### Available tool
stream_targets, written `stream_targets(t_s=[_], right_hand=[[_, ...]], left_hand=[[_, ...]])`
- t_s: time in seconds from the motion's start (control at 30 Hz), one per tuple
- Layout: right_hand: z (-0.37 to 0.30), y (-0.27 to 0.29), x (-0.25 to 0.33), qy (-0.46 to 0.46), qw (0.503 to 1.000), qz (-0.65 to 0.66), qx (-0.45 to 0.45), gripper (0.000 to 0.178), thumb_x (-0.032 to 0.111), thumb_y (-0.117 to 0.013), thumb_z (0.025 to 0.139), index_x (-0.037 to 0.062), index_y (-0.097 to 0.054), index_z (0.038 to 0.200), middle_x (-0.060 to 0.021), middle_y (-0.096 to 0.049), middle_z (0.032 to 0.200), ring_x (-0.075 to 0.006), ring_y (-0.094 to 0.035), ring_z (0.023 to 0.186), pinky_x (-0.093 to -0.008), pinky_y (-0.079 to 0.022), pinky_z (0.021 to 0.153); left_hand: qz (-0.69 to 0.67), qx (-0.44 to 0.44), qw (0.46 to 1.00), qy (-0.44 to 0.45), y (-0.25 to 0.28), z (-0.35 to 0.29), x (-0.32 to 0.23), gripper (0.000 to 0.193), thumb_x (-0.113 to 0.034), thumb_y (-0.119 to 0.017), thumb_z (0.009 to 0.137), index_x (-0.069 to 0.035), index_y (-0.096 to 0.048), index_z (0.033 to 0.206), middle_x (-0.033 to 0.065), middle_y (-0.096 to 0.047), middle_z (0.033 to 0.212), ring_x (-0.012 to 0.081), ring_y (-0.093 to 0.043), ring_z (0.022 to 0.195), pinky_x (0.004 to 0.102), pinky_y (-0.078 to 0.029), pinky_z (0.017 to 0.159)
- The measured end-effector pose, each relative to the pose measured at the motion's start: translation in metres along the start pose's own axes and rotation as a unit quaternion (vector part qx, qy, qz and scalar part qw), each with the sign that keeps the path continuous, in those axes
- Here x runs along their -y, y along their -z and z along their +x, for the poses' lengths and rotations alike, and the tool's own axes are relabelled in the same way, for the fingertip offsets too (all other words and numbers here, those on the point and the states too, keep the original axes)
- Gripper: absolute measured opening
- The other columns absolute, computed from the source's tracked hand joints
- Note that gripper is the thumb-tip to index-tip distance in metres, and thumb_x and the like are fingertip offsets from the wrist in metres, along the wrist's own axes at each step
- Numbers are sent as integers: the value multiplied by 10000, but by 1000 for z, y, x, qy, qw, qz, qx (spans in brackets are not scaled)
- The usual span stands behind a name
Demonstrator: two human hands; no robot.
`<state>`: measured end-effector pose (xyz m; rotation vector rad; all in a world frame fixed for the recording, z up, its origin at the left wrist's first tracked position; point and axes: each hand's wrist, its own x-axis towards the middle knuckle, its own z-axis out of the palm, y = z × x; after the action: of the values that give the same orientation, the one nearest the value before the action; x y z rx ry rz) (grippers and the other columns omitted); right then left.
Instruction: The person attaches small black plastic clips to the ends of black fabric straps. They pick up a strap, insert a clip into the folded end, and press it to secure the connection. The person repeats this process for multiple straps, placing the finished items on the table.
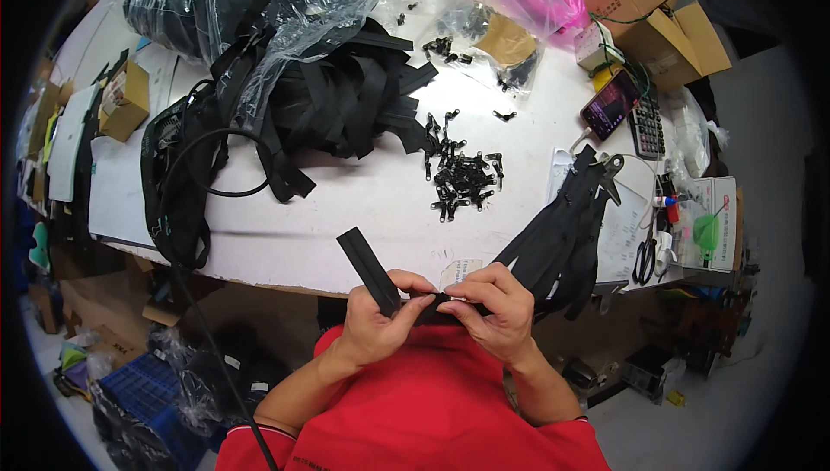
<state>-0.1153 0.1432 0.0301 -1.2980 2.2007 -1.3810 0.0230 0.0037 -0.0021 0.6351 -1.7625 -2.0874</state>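
My left hand (378, 320) is closed around a black zipper tape (367, 270), whose free end sticks up toward the far left. Just in front of my red shirt, at the table's near edge, my right hand (500, 308) meets it with thumb and index finger pinched together. Something small and dark shows between the two hands' fingertips; the fingers cover too much to tell what it is. Beyond my hands lies a heap of small black zipper sliders (464, 179). A bundle of black zipper tapes (562, 255) hangs over the table edge beside my right hand.
A large tangle of black tapes (337, 108) and clear plastic wrap (303, 56) covers the far left. At right are a phone (612, 103), a calculator (647, 125), scissors (645, 259) and an open cardboard box (683, 43). A black cable (194, 315) runs down the left.
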Motion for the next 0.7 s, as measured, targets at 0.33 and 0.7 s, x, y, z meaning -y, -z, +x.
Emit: stream_targets(t_s=[0.33,0.7], right_hand=[[9,3,2,59,996,-64,17,225,160,-862,728,99,-755,917,-9,-635,782,-187,-580,687,-311,-440,622],[-6,-9,-4,-36,998,54,-13,186,70,-854,761,47,-765,923,-61,-668,809,-166,-628,711,-275,-497,623]], left_hand=[[13,6,1000,-7,-2,0,-5,114,22,-701,888,46,-682,998,115,-731,885,147,-713,793,252,-553,691],[7,-6,1000,-5,-6,-2,-1,121,9,-717,883,39,-670,991,108,-724,878,144,-701,789,258,-546,701]])
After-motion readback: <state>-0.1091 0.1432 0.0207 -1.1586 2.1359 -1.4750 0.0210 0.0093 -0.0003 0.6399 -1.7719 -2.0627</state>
